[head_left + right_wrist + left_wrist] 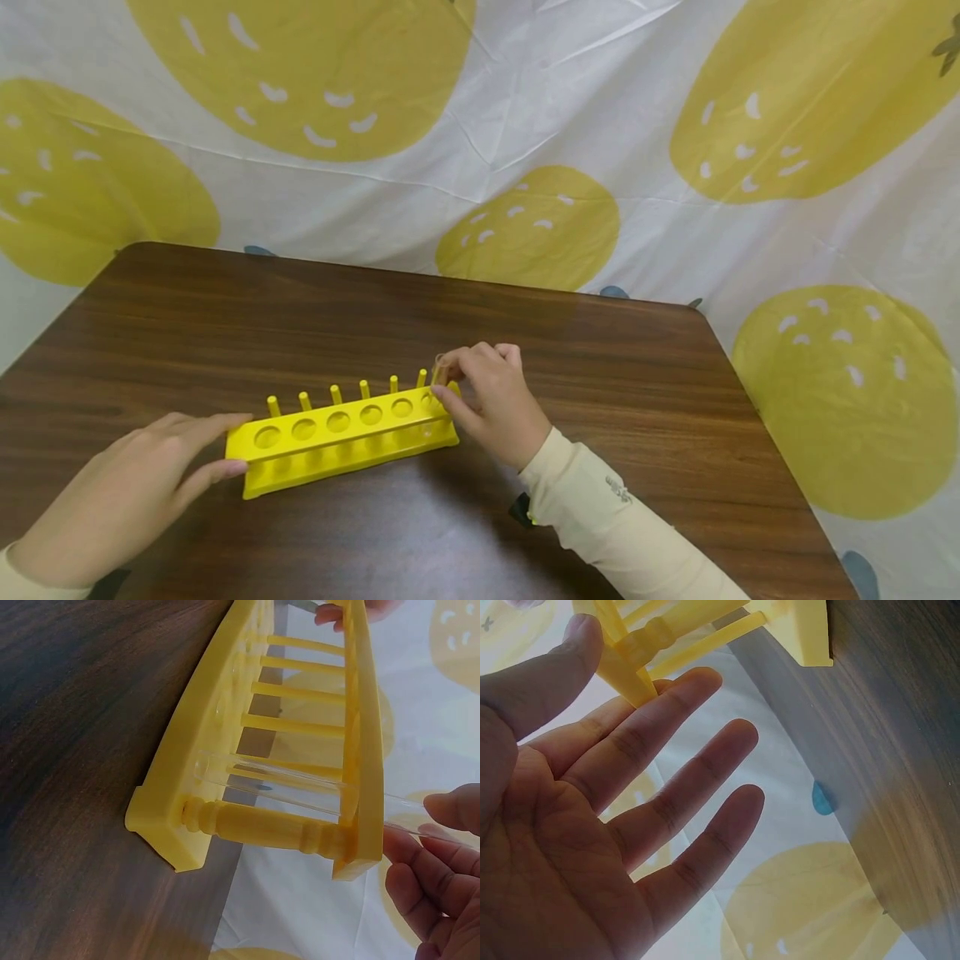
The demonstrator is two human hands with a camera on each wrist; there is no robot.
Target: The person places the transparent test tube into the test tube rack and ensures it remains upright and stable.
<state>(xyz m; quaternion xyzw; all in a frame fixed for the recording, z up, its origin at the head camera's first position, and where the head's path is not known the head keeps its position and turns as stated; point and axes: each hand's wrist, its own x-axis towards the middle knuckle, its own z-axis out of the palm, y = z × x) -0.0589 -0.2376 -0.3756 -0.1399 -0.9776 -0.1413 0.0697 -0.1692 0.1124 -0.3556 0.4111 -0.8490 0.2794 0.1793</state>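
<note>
A yellow test tube rack (321, 426) stands on the table, with a row of round holes along its top plate and upright pegs behind them. My left hand (142, 467) pinches the rack's left end between thumb and index finger; the other fingers stretch away from it in the left wrist view. At the far right hole, my right hand (495, 400) holds a clear test tube (285, 793) near its upper end with thumb and fingers. The right wrist view shows the tube passing through the top plate, its rounded bottom at the rack's base.
The dark wooden table (600, 358) reaches back to a white hanging cloth (360, 200) printed with large yellow fruit shapes. A small black object (521, 509) shows beneath my right sleeve.
</note>
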